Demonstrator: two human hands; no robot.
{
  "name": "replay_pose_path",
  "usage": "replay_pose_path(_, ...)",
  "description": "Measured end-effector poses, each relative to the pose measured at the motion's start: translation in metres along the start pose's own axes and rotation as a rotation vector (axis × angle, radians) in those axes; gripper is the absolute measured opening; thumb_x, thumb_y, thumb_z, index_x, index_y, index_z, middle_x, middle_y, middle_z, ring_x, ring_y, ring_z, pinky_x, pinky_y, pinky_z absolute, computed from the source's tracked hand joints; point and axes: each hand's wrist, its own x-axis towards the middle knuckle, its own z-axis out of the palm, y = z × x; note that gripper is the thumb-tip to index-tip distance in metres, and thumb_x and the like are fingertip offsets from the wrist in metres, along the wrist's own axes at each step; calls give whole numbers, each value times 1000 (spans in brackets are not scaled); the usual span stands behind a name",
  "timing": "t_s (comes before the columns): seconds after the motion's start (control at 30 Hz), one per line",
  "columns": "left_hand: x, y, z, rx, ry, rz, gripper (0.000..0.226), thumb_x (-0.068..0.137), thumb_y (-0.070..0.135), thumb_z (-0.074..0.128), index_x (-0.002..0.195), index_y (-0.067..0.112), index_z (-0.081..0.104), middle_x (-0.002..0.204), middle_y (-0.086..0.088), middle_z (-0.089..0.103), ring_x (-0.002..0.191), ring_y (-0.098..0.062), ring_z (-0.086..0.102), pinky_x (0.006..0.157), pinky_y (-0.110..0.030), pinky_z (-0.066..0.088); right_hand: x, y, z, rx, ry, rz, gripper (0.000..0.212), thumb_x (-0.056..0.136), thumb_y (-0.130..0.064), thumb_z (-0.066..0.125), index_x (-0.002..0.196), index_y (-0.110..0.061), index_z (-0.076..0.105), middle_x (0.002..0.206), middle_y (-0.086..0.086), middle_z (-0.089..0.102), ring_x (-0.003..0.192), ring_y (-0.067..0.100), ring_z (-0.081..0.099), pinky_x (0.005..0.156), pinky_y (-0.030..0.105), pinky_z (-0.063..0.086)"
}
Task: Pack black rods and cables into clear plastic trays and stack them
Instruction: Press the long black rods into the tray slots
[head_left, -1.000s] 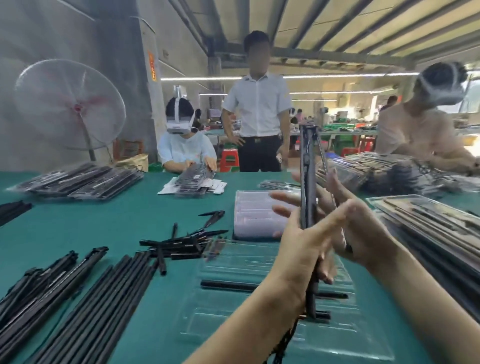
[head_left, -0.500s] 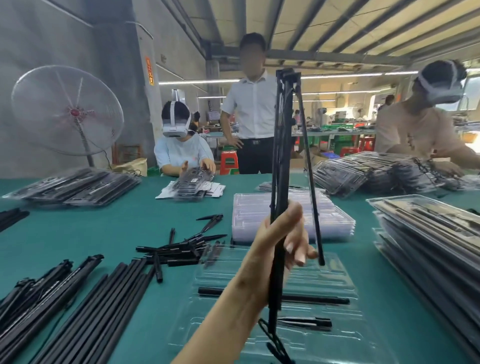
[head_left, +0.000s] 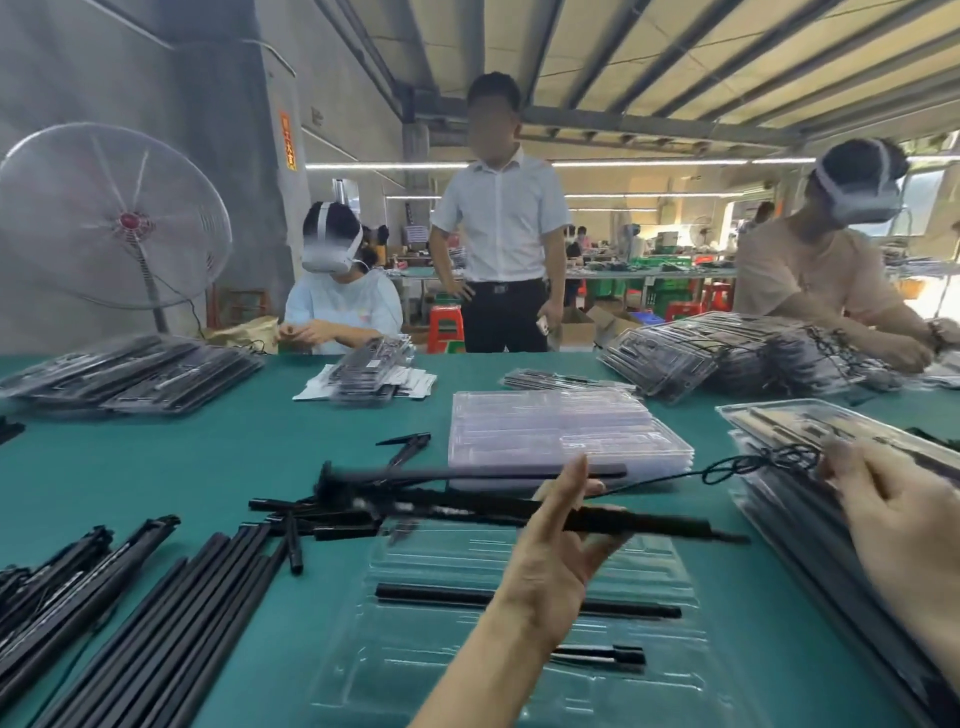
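Fingers of our left hand (head_left: 550, 556) pinch a black rod (head_left: 519, 506) level above the clear tray (head_left: 519, 675), our right hand (head_left: 904, 530) grips its cable (head_left: 748, 467) by the worktop's right edge.

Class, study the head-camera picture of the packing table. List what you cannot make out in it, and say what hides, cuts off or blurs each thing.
- Black rod assembly in the left hand, head view: motion blur smears its left end.
- Right hand: the frame's right edge cuts it off; whether it pinches the cable cannot be told.
- Clear tray: the left forearm covers its middle; the bottom edge cuts its near side.
- Orange wall sign: too small to read.
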Motion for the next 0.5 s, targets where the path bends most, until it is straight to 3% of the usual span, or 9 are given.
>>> replay_pose_path(0.1,5,-9,-11,-68,128,-9,18,66,23,75,80,16,66,81,-5,65,65,-19,62,63,-25,58,-2,-11,13,-204,-17,-141,38,98,-38,45,76,-12,59,42,2,47,34,19,42,41,17,25)
replay_pose_path(0.17,7,-17,-19,-112,159,9,22,69,18,71,89,21,63,78,-4,67,63,-19,61,61,-24,58,-8,-8,19,-266,-160,-106,31,98,-28,53,79,-7,65,47,12,57,41,28,53,42,26,31)
replay_pose_path(0.23,5,-21,-24,-76,138,43,23,72,17,69,94,23,63,80,-3,67,67,-20,61,64,-25,58,-15,-1,32,-232,-385,0,25,94,-25,56,78,-9,67,59,12,65,59,34,64,53,36,39)
replay_pose_path(0.3,4,-26,-29,9,119,48,23,72,20,69,94,23,63,85,-3,69,74,-19,64,67,-27,57,-24,9,40,-110,-576,145,26,94,-25,55,76,-12,68,63,7,67,63,24,67,68,31,45)
replay_pose_path(0.37,6,-33,-34,102,132,30,23,70,21,70,91,22,62,89,-2,70,81,-17,65,71,-28,57,-31,10,41,122,-618,221,24,97,-25,50,85,-19,70,76,4,71,65,7,67,70,8,41)
replay_pose_path(0.4,7,-37,-34,126,135,18,23,69,20,70,90,23,61,89,-1,70,83,-17,64,74,-28,57,-34,8,42,282,-603,246,27,96,-30,46,91,-21,70,85,4,73,72,3,67,72,4,41)
replay_pose_path(0.5,11,-48,-34,133,123,-19,27,69,13,69,91,22,56,86,-3,65,84,-16,62,75,-28,54,-46,0,41,655,-707,255,50,92,-58,40,111,-20,66,103,3,72,94,11,68,84,15,47)
